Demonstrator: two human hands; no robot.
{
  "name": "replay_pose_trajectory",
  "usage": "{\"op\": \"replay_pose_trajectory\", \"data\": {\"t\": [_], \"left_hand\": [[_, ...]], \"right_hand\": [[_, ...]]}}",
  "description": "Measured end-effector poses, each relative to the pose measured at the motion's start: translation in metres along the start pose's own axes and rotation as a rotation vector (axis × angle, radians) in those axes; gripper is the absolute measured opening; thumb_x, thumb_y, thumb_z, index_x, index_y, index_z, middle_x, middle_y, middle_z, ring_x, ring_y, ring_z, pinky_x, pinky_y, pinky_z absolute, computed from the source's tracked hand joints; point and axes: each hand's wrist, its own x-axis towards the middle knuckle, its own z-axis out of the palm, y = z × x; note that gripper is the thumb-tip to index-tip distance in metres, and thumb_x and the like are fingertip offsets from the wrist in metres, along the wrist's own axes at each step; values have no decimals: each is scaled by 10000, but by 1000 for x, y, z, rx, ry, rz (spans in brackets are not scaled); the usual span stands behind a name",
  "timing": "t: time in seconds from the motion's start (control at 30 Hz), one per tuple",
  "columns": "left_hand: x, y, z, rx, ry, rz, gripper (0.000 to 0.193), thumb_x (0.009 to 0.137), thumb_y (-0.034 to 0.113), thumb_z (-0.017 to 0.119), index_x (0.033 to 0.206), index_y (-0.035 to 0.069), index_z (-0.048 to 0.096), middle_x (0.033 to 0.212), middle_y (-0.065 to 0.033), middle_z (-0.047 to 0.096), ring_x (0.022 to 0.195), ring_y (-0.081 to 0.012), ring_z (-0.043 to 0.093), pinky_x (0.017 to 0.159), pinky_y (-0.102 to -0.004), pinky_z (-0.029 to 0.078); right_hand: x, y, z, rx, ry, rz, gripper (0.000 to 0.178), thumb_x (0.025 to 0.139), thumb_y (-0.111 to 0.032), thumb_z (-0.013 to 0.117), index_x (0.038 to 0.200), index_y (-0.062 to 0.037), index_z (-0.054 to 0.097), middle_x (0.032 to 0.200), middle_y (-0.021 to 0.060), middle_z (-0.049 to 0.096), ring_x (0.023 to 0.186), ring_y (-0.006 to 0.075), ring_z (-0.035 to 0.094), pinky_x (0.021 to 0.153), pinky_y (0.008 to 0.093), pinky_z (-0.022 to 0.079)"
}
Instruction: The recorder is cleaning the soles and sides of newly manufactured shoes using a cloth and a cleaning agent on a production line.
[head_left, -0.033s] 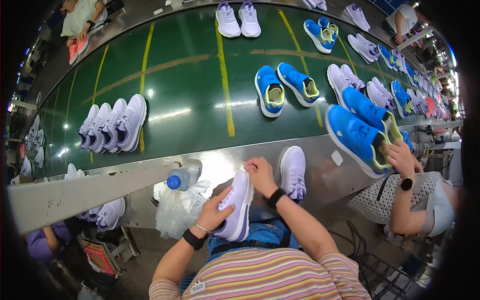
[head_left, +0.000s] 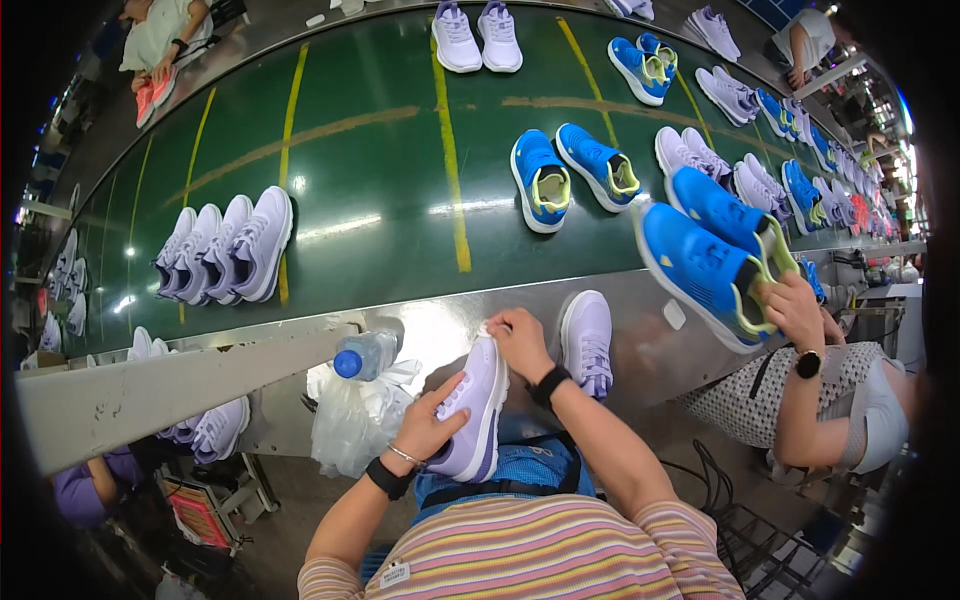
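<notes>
Work on the lilac shoe [head_left: 481, 388] looks under way, not finished: the left hand [head_left: 430, 425] grips it around the middle, at the near edge of the steel tabletop [head_left: 637, 352], while the right hand's [head_left: 521, 343] fingers pinch a white scrap [head_left: 486, 329] at the toe. Its mate [head_left: 588, 340] lies on the tabletop — done or waiting, I cannot tell. Since the earlier frame both hands have barely moved — a co-worker's blue shoes [head_left: 692, 262] have shifted slightly left.

There is one bottle [head_left: 374, 356], one held lilac shoe [head_left: 481, 388], two held blue shoes [head_left: 698, 268].
</notes>
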Motion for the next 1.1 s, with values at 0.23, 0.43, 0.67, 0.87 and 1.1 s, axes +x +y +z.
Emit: {"op": "replay_pose_trajectory", "data": {"t": [0.23, 0.43, 0.67, 0.87, 1.1], "left_hand": [[-6, -2, -4, 42, 34, 17, 544, 738, 164, 647, 1259, 157, 492, 919, -129, 598, 836, -200, 581, 757, -289, 449], [-2, 15, -3, 153, 49, 94, 538, 727, 196, 650, 1242, 161, 501, 863, -153, 585, 795, -292, 577, 729, -351, 455], [9, 46, 13, 353, 260, 195, 617, 717, 206, 658, 1292, 166, 437, 1075, -255, 496, 968, -378, 519, 832, -384, 437], [30, 16, 76, 590, 274, 204, 887, 631, 259, 735, 1349, 47, 259, 1197, -330, 391, 1091, -463, 415, 956, -434, 347], [18, -62, 45, -34, 64, 102, 916, 612, 214, 725, 1312, -88, 216, 1145, -277, 466, 1136, -389, 411, 974, -377, 336]], "right_hand": [[-33, -19, 2, -18, 78, -26, 53, 754, -41, 589, 790, -26, 624, 774, 133, 508, 698, 289, 549, 635, 351, 447], [-85, -33, -14, 10, -5, -110, 38, 772, -39, 611, 799, -13, 608, 700, 91, 491, 678, 200, 523, 601, 274, 412], [-120, -57, -110, 445, 266, 108, 62, 836, -15, 540, 892, -17, 566, 821, 20, 541, 734, 88, 506, 656, 223, 419], [-73, 71, -174, -28, 419, 94, 209, 827, -15, 507, 1034, -12, 539, 1006, 115, 524, 847, 191, 541, 742, 277, 435], [-113, 77, -158, 489, 3, 163, 616, 733, -8, 585, 1308, -42, 367, 1343, 144, 331, 1226, 249, 358, 958, 367, 356]]}}
